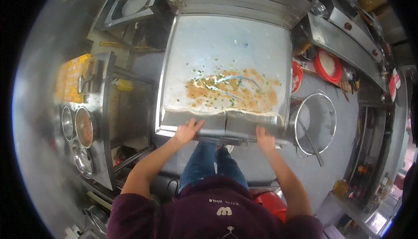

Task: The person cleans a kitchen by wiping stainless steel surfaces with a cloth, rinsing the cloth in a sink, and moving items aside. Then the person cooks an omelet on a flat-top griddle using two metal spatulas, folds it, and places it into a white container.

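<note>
A big shallow metal tray (225, 43) lies before me, coated with a thin white sheet. Orange-brown filling (225, 85) and chopped green onion are spread over its nearer half. Two wide flat metal scrapers sit side by side along the near edge, where the rumpled sheet edge meets their far sides. My left hand (187, 131) holds the left scraper (209, 123), its fingers lying on the blade. On the right scraper (243, 124) is my right hand (265, 139), fingers extended over its top. Both thumbs are hard to make out.
At right stands a large metal pot (315, 124) with a long-handled tool. Red bowls (328, 65) sit beyond it. The left counter (106, 124) bears several metal bowls, one with minced filling (85, 128), and a yellow egg tray (73, 79). A red tub (271, 204) is near my right side.
</note>
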Tool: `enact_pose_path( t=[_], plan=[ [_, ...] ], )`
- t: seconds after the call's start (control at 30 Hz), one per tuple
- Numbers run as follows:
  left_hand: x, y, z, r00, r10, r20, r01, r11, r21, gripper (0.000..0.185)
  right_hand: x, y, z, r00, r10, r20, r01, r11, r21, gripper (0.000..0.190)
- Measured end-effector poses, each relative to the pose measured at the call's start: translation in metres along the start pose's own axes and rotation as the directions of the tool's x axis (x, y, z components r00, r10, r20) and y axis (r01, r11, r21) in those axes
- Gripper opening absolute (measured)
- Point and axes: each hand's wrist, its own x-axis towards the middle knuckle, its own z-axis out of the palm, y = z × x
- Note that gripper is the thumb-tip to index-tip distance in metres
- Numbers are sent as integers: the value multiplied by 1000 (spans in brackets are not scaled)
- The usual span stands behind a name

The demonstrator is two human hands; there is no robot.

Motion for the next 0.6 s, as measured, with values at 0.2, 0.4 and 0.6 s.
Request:
enact_pose_path(
  t=[0.2, 0.4, 0.6],
  plan=[
    [-13, -11, -3, 1000, -2, 16, 2, 1000, -31, 52, -2, -9, -7, 999, -35, -11, 34, 993, -116, 43],
    [34, -41, -6, 998, -18, 53, 21, 999, -50, 66, 43, 14, 19, 999, -47, -20, 47, 999, 0, 52],
    [69, -55, -6, 994, 57, -96, -59, 998, -20, 58, 69, 23, 27, 1000, -19, 4, 19, 1000, 10, 54]
  ],
)
